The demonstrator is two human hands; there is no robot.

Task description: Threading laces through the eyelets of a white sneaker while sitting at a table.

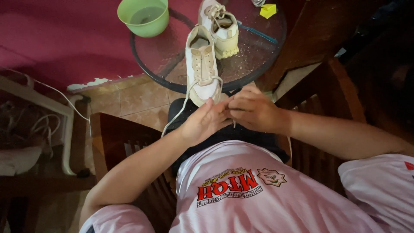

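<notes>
**Lacing the near shoe at the table's front edge**

Working left to right: the left hand [202,123] pinches the white lace [177,115], the right hand [252,110] is curled closed on its end. The near shoe [202,64] overhangs the glass table [258,47]; better to keep the lace taut and flat.

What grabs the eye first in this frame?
The two hands meet at centre: the left hand and right hand pinch a white lace running from the near white shoe, whose toe overhangs the edge of the round glass table. A second shoe stands behind it, with a green bowl of liquid at the table's far left edge and a small yellow piece at the back right.
</notes>
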